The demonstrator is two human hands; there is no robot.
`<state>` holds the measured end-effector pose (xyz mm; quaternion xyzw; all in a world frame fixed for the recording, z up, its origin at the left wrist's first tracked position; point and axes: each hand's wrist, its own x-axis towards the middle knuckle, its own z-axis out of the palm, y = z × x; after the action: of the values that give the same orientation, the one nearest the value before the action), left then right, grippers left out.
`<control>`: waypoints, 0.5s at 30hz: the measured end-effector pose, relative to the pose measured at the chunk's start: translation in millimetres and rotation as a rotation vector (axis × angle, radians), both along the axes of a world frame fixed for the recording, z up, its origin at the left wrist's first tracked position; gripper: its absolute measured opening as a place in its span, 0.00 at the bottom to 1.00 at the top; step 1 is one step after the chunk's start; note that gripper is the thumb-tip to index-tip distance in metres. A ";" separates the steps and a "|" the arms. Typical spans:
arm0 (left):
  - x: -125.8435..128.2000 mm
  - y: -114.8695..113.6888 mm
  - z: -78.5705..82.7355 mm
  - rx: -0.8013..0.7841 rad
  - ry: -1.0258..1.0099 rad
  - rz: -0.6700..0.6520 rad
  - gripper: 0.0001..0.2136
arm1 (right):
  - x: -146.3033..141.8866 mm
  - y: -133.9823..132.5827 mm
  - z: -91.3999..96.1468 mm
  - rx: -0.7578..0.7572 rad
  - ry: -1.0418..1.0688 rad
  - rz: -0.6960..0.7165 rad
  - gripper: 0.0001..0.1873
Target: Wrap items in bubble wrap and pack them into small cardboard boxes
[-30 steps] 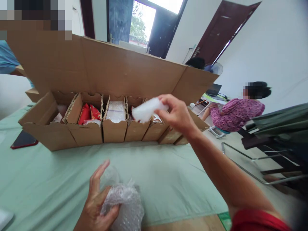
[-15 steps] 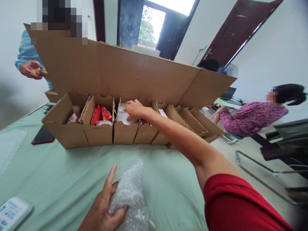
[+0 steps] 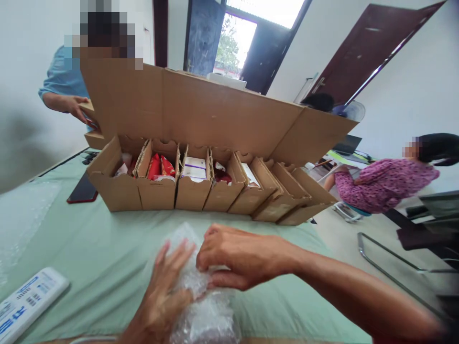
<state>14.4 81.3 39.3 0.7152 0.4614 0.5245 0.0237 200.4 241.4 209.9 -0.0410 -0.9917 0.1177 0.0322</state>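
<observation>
A bundle of clear bubble wrap (image 3: 204, 315) lies on the green tablecloth (image 3: 107, 248) close to me. My left hand (image 3: 163, 298) rests on its left side with fingers stretched out flat. My right hand (image 3: 240, 255) grips the top of the wrap, fingers curled and pinching it. Beyond them stands a long cardboard box (image 3: 201, 184) with its lid up and several compartments; some hold red packets (image 3: 159, 166) and white boxes (image 3: 194, 168).
A white printed packet (image 3: 27, 301) lies at the near left, a dark phone (image 3: 82, 188) left of the box. A person in blue (image 3: 66, 91) stands behind the lid holding a small carton. A seated person in purple (image 3: 383, 179) is at right, near metal chair frames (image 3: 390, 263).
My right hand has left the box compartment and come back to grip the bubble wrap beside my left hand. The white piece it held a second ago is no longer in it.
</observation>
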 end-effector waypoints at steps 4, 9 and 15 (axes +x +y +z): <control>-4.4 -6.5 -11.7 -0.145 0.027 -0.080 0.25 | -39.8 29.3 16.2 -0.254 0.084 -0.087 0.07; -8.4 -12.3 -35.7 -0.304 -0.061 0.104 0.38 | -147.1 108.1 19.5 0.360 -0.124 -0.324 0.09; -24.1 5.8 -18.1 -0.172 -0.042 -0.054 0.27 | -211.8 136.6 -19.2 0.437 -0.350 -0.272 0.11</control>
<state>-9.7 87.2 21.2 0.7114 0.4848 0.4970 0.1089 -11.4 378.0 190.7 -0.1851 -0.9694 -0.1127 -0.1154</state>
